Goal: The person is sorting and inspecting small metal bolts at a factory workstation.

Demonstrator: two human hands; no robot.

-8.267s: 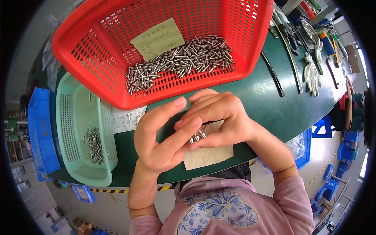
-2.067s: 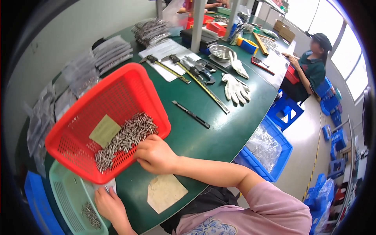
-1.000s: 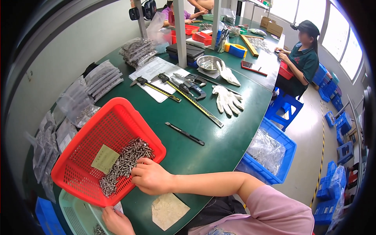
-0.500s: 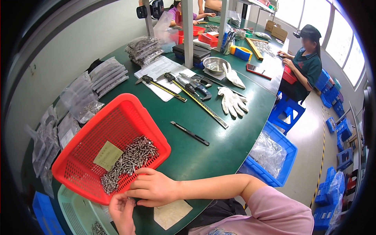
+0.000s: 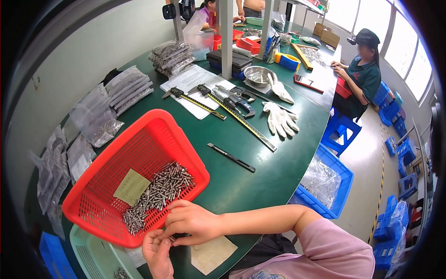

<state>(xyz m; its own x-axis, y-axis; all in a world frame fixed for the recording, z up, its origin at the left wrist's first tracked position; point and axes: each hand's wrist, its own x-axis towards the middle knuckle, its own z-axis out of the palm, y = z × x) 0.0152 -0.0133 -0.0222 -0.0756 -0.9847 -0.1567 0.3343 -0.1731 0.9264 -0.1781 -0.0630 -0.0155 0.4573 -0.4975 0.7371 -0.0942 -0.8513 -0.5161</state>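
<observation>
My left hand (image 5: 158,255) and my right hand (image 5: 194,224) meet at the near rim of a red perforated basket (image 5: 134,135), fingers pinched together. Between their fingertips a bit of a small metal pin (image 5: 172,238) shows, mostly hidden by the fingers. Inside the basket lies a heap of short silvery metal pins (image 5: 162,189), with a yellowish paper label (image 5: 132,187) beside it. Under my right wrist a beige sheet (image 5: 214,255) lies on the green table (image 5: 232,197).
A pale green basket (image 5: 88,253) with more pins stands below the red one. A black utility knife (image 5: 231,157), calipers (image 5: 239,117) and white gloves (image 5: 280,120) lie beyond. Bagged parts (image 5: 127,88) line the wall; a blue crate (image 5: 341,186) stands at right. A co-worker (image 5: 364,74) sits farther off.
In the picture, both hands and the table things have shifted slightly right. My hands stay together at the basket's near rim, fingers still pinched.
</observation>
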